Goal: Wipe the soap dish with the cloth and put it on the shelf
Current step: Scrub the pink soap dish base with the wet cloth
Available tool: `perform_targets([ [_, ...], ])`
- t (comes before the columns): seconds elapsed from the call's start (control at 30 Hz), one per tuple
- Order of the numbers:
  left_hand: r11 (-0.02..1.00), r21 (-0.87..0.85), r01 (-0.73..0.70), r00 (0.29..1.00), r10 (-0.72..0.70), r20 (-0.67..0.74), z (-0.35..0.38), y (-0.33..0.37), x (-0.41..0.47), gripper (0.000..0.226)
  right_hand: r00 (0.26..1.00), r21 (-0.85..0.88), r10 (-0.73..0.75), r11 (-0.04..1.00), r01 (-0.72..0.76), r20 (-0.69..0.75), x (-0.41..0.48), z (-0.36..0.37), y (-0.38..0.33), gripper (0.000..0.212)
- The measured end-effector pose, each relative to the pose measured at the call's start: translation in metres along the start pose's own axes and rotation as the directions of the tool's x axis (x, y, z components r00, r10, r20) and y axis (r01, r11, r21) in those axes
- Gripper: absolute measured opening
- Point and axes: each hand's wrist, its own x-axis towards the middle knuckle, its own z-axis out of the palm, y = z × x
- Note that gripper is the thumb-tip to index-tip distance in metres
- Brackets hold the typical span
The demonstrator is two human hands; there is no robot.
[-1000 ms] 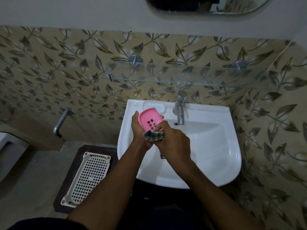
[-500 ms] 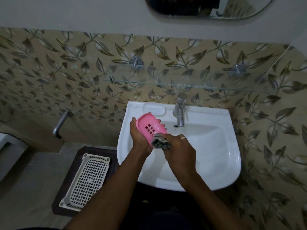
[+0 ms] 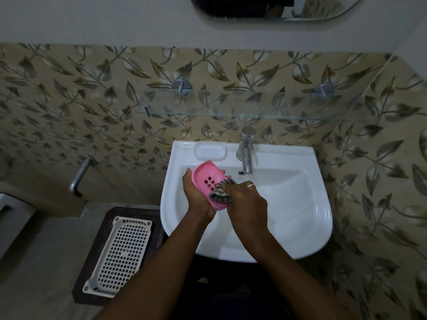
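Note:
My left hand point(image 3: 196, 196) cradles a pink slotted soap dish point(image 3: 206, 179) from below, over the left part of the white sink point(image 3: 300, 204). The dish is tilted, its hollow side facing up and right. My right hand point(image 3: 248, 200) presses a bunched grey striped cloth point(image 3: 220, 192) against the near end of the dish. A ring shows on one of that hand's fingers. The glass shelf point(image 3: 254, 112) is fixed to the tiled wall above the sink, with nothing on it.
A chrome tap point(image 3: 246, 151) stands at the back of the sink. A white perforated basket point(image 3: 120, 252) lies on a dark mat on the floor to the left. A metal pipe point(image 3: 78, 176) juts from the wall at left. A mirror point(image 3: 265, 8) hangs above.
The dish has tipped from nearly upright to lying flatter in my left hand. My right hand with the cloth has slid toward the dish's near end.

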Motion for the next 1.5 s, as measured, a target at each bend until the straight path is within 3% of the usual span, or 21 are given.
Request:
perform_targets([
  [0.1,0.999,0.002,0.049,0.999,-0.049,-0.012,0.003,-0.005,0.0,0.072,1.0,-0.004,-0.002,1.0,0.002,-0.024,0.01,0.004,-0.013,0.041],
  [0.2,0.998,-0.003,0.065,0.998,-0.065,0.007,0.0,-0.002,0.0,0.084,0.997,0.05,-0.08,0.995,0.081,-0.017,0.008,0.008,-0.012,0.039],
  [0.27,0.999,-0.017,0.04,0.999,-0.04,0.029,-0.002,0.0,0.002,0.079,0.995,0.049,-0.097,0.994,0.097,0.004,0.002,0.006,-0.003,0.035],
  [0.37,0.999,-0.01,0.033,0.998,-0.033,0.055,0.001,-0.001,0.001,0.075,0.999,0.02,-0.035,0.999,0.035,-0.032,0.003,0.0,0.003,0.028],
  [0.5,0.999,0.005,0.039,0.998,-0.039,0.05,0.008,-0.006,-0.001,0.065,0.997,0.003,-0.013,1.0,0.014,-0.081,0.022,0.0,-0.017,0.035],
  [0.73,0.994,-0.007,0.11,0.994,-0.11,0.007,0.002,-0.005,0.0,0.076,0.999,0.035,0.015,0.999,-0.016,0.029,0.006,0.003,-0.002,0.032],
  [0.97,1.0,-0.009,-0.003,1.0,0.003,0.015,0.005,-0.014,-0.001,0.055,0.999,0.04,-0.032,0.999,0.033,-0.006,0.035,0.004,-0.018,0.02],
  [1.27,0.997,0.018,0.077,0.996,-0.077,-0.04,0.001,-0.003,0.001,0.069,0.991,-0.017,-0.02,1.0,0.023,0.131,0.014,0.005,-0.004,0.036],
  [1.5,0.999,-0.027,-0.037,0.998,0.039,0.049,0.008,-0.018,-0.001,0.049,0.999,0.111,-0.033,0.993,0.032,0.01,0.042,-0.001,-0.019,0.02],
])
